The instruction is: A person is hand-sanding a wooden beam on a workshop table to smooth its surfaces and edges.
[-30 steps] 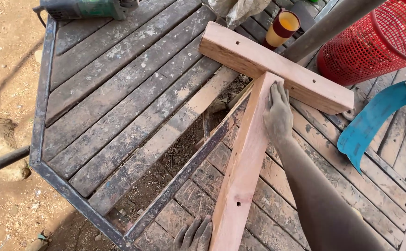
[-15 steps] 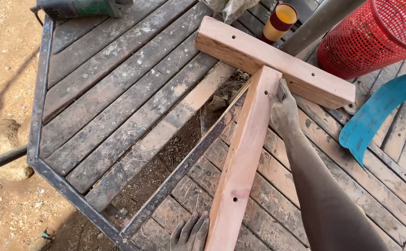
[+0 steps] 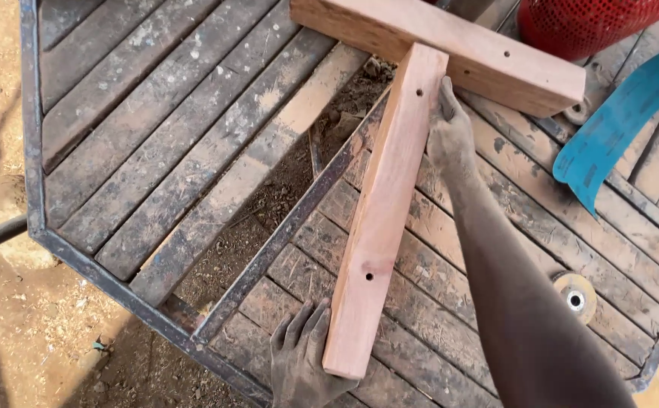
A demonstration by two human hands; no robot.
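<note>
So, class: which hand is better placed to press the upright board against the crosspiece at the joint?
Probably the right hand: it rests beside the board just below the crosspiece. The left hand is at the far end.

Slatted worktable (image 3: 155, 151) bears T-shaped timber (image 3: 390, 196), grinding disc (image 3: 575, 296).
</note>
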